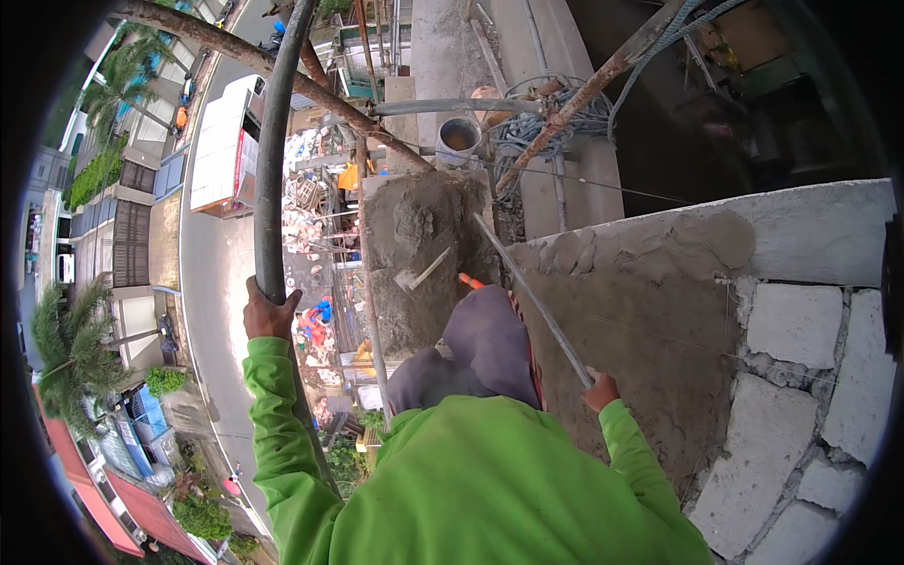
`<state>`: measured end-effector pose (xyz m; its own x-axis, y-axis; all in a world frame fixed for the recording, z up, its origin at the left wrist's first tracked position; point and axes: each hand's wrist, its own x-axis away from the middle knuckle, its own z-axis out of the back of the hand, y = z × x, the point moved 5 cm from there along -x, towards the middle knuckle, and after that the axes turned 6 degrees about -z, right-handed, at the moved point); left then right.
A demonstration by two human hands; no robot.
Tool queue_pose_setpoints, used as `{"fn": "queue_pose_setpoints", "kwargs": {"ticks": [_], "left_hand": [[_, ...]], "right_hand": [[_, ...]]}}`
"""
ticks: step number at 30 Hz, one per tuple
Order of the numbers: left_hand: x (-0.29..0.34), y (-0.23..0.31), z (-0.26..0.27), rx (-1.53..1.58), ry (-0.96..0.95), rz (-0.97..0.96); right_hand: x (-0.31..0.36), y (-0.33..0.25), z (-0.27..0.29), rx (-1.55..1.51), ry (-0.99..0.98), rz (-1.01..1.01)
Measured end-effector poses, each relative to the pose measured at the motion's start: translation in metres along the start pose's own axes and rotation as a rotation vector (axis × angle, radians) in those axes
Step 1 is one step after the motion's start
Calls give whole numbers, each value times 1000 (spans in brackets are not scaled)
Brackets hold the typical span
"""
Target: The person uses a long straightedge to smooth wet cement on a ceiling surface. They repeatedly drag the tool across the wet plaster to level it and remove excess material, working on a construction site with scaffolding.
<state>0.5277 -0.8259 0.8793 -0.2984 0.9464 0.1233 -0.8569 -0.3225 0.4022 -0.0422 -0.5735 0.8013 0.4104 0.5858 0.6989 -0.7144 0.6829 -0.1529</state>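
Note:
My left hand [270,311] is wrapped round a thick grey scaffold pole [272,188] that runs up past my left side. With its fingers closed, my right hand [600,389] grips the near end of a long, narrow grey metal bar [539,303]. The bar slants away in front of the plastered wall [650,330]; whether it touches the plaster I cannot tell. Ahead of my knees, wet mortar [414,221] is heaped on a platform, and a tool with a pale handle [431,267] lies on it. An orange piece [471,281] shows beside my knee.
A bucket [460,138] stands beyond the mortar, near a tangle of blue-grey rope [556,118]. Rusty scaffold poles [603,80] cross ahead. Bare blocks [772,424] form the wall at right. Far below on the left lie a street [215,282] and a white-roofed truck [226,151].

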Motion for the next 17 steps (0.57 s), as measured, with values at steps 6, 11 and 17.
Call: {"fn": "queue_pose_setpoints", "kwargs": {"ticks": [6,11,17], "left_hand": [[0,3,0,-12,7,24],[-2,4,-1,-40,16,23],[-6,-9,-12,-10,17,-17]], "right_hand": [[11,-4,37,-51,85,129],[1,-9,49,-171,260,330],[-57,-60,76,-583,75,282]]}}
